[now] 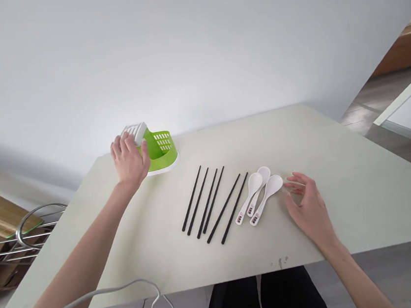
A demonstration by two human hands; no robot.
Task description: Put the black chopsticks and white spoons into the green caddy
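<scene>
Honestly, your right hand [310,209], thumb and fingers apart beside the long-handled white spoons [274,185], could shove those into the slim black chopsticks [207,203] by sweeping left — and your left hand [130,161], fingers curled over the green-and-white plastic basket [162,163] on the pale table [339,158], might tip it by tugging. Three spoons, six chopsticks, one basket.

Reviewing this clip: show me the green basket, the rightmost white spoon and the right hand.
Green basket [165,162]: head view, front of its wall.
Rightmost white spoon [265,201]: head view, upper handle.
Right hand [310,210]: head view, back of the hand.
</scene>
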